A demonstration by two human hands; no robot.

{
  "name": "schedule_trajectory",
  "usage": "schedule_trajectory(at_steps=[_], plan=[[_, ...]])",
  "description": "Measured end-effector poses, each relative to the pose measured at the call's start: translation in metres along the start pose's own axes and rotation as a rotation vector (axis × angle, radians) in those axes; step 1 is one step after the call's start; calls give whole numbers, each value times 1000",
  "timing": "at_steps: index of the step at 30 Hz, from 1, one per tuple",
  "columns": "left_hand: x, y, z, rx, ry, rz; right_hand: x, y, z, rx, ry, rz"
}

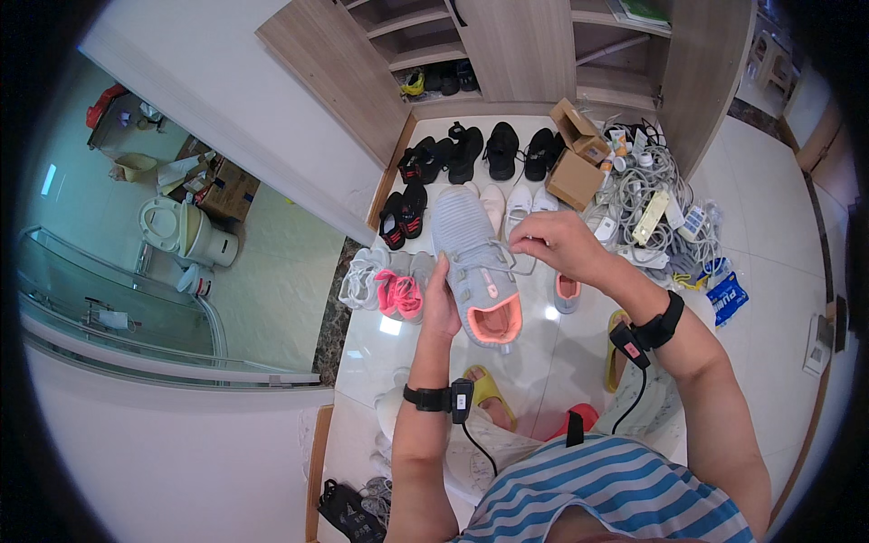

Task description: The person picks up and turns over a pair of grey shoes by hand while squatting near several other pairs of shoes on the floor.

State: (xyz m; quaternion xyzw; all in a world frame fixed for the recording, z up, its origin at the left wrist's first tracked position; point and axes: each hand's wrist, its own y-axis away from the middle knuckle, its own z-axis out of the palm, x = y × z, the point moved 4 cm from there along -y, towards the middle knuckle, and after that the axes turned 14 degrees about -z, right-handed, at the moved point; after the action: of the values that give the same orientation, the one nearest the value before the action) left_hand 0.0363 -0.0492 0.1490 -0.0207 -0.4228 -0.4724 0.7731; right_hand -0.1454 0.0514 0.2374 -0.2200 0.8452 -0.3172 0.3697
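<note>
My left hand (442,298) holds a grey knit sneaker (468,237) with a coral-orange lining, gripping it along its left side, its toe pointing away from me. At the sneaker's right side, my right hand (553,244) pinches the grey shoelace (519,265) between thumb and fingers. The lace stands out loosely from the shoe's tongue area. Another grey sneaker (567,292) with the same coral lining stands on the floor below my right hand, partly hidden by it. White shoes (519,203) and pale pink shoes (493,203) stand behind the held sneaker.
Black shoes (502,151) line the floor before an open wooden shoe cabinet (519,54). Cardboard boxes (576,179) and a heap of cables and power strips (652,217) lie at the right. White-laced shoes (364,278) and pink-laced shoes (400,292) stand left, near the bathroom doorway.
</note>
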Motion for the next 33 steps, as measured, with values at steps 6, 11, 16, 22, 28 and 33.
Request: schedule_trajectory(at_steps=[6,11,16,22,28,33], plan=[[0,0,2,34,-33,41,-5,1,10,-5,-180,60],[-3,-2,-5,7,-55,40,-17,-1,18,-64,-164,20],[-9,-6,-10,9,-148,16,-11,6,25,-144,-46,48],[-10,-5,-8,63,-145,19,-7,6,13,-90,183,96],[-15,-7,-7,72,-271,19,11,10,2,-43,393,109],[-20,-7,-9,-30,-110,-112,15,13,4,-65,319,103]])
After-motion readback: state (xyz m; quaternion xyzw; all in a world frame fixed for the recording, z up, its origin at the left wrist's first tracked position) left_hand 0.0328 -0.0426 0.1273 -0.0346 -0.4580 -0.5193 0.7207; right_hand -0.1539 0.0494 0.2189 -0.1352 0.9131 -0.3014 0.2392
